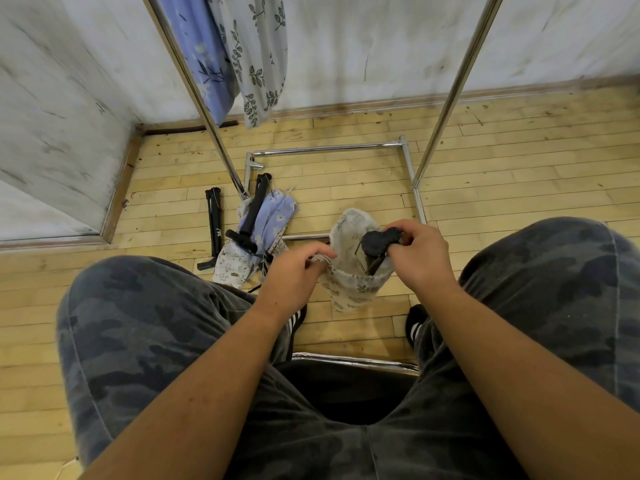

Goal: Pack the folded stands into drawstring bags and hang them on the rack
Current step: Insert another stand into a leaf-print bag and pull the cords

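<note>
A white leaf-print drawstring bag (349, 285) hangs between my knees. My left hand (294, 271) pinches its rim on the left. My right hand (420, 254) grips the round black head of a folded stand (379, 242), whose lower part sits inside the bag. On the floor to the left lie two more black folded stands (214, 220) (254, 207) on and beside a pile of empty bags (266, 230). Two filled bags, a blue one (204, 53) and a leaf-print one (256, 57), hang from the chrome rack (453, 88).
The rack's chrome base frame (329, 147) lies on the wooden floor ahead. White walls close off the back and left. I sit on a black chair with a chrome edge (353, 360), my knees on either side.
</note>
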A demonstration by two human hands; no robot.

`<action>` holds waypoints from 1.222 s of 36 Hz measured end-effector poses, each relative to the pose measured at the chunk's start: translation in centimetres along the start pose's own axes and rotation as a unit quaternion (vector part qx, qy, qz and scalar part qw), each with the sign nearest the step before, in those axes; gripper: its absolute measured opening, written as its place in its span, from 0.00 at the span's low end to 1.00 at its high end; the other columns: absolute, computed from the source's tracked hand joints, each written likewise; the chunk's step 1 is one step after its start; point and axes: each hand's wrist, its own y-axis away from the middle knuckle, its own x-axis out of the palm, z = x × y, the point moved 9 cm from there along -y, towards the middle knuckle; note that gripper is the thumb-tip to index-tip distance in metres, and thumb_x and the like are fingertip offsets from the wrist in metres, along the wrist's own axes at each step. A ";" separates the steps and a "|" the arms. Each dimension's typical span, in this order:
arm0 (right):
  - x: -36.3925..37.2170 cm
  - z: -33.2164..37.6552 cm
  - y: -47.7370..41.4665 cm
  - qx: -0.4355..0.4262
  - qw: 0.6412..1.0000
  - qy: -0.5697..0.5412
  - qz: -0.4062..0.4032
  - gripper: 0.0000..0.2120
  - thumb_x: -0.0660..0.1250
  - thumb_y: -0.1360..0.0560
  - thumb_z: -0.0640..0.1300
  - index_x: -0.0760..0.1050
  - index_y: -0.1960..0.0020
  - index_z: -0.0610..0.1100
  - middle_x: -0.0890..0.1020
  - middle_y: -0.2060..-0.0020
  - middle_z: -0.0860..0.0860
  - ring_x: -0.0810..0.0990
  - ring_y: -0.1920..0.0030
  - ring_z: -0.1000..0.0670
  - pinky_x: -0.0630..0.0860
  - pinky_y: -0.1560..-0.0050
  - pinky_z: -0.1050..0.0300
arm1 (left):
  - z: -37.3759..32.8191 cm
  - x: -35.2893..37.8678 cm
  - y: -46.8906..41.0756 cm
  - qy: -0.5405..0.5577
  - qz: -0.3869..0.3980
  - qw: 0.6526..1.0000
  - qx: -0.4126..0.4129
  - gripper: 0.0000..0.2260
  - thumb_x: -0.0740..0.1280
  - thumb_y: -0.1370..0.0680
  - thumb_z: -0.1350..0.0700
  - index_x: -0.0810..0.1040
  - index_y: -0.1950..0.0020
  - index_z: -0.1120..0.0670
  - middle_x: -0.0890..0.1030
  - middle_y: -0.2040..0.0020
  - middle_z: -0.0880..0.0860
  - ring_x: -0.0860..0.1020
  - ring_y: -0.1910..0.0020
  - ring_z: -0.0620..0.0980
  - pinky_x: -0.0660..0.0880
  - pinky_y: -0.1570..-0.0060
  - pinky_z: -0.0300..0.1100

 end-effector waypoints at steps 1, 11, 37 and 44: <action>0.2 0.1 0.1 -0.005 1.000 0.006 0.006 0.18 0.62 0.26 0.27 0.83 0.49 0.47 0.77 0.64 0.55 0.73 0.64 0.56 0.68 0.69 0.72 | -0.2 -0.2 0.0 0.011 -0.010 1.000 0.000 0.09 0.69 0.19 0.59 0.84 0.43 0.47 0.84 0.48 0.39 0.80 0.51 0.36 0.75 0.51 0.29; 3.3 1.2 1.6 -0.113 0.979 0.140 0.096 0.15 0.68 0.30 0.31 0.86 0.52 0.47 0.84 0.56 0.49 0.80 0.53 0.48 0.77 0.52 0.54 | -1.6 -0.2 0.4 0.065 -0.012 0.998 -0.006 0.14 0.75 0.23 0.50 0.81 0.38 0.46 0.83 0.48 0.43 0.80 0.53 0.38 0.76 0.56 0.30; 4.8 2.4 2.8 -0.184 0.957 0.169 0.145 0.19 0.67 0.30 0.29 0.87 0.46 0.46 0.81 0.57 0.48 0.75 0.56 0.50 0.71 0.56 0.61 | 0.7 2.6 0.9 0.183 0.115 0.961 -0.170 0.25 0.65 0.18 0.41 0.64 0.22 0.39 0.81 0.61 0.40 0.78 0.66 0.40 0.72 0.70 0.35; 5.3 2.4 3.1 -0.184 0.954 0.172 0.165 0.16 0.67 0.29 0.31 0.86 0.47 0.45 0.81 0.56 0.48 0.75 0.56 0.50 0.73 0.54 0.56 | 0.6 1.8 0.5 0.201 0.079 0.965 -0.147 0.11 0.67 0.17 0.46 0.81 0.35 0.43 0.83 0.55 0.48 0.77 0.62 0.41 0.73 0.65 0.34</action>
